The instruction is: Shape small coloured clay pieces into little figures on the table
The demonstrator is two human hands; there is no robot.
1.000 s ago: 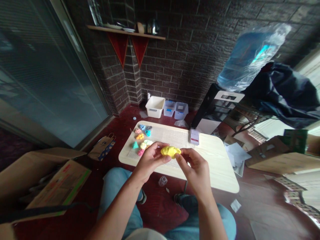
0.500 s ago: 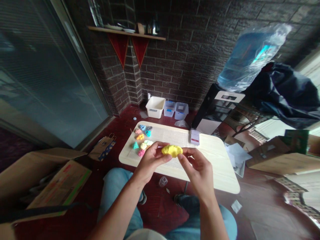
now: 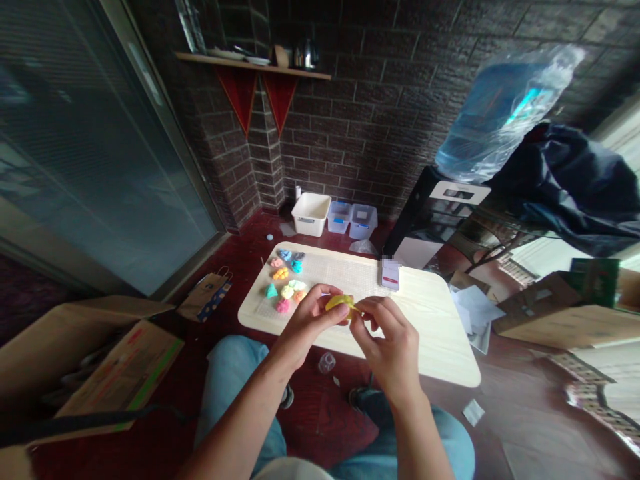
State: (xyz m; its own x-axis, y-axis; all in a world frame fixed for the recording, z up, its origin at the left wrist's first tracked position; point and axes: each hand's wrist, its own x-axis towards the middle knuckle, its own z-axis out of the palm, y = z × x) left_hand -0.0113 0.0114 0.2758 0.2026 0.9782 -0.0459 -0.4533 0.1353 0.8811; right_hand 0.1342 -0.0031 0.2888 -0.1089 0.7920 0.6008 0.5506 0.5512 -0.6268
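A lump of yellow modelling clay (image 3: 338, 303) is held above the front part of the small table. My left hand (image 3: 311, 317) is closed on it, with the thumb across its near side. On the right end of the lump, the thumb and forefinger of my right hand (image 3: 387, 330) pinch a thin bit of the clay. Fingers hide part of the lump. To the left on the table (image 3: 435, 327) lie several coloured clay pieces, among them a pink one (image 3: 283, 305), a green one (image 3: 271, 291), an orange-yellow one (image 3: 281, 273) and a blue one (image 3: 296, 267).
A phone (image 3: 390, 275) stands at the table's far edge. Behind, a white bin (image 3: 311, 215) and clear boxes (image 3: 363, 221) sit on the floor. A water dispenser (image 3: 425, 220) rises back right. Cardboard boxes (image 3: 120, 373) flank the left; a clear cup (image 3: 327, 363) lies below.
The yellow clay has turned and now shows less of its face. My right hand has shifted slightly left and its fingers have closed into a pinch at the lump's right end.
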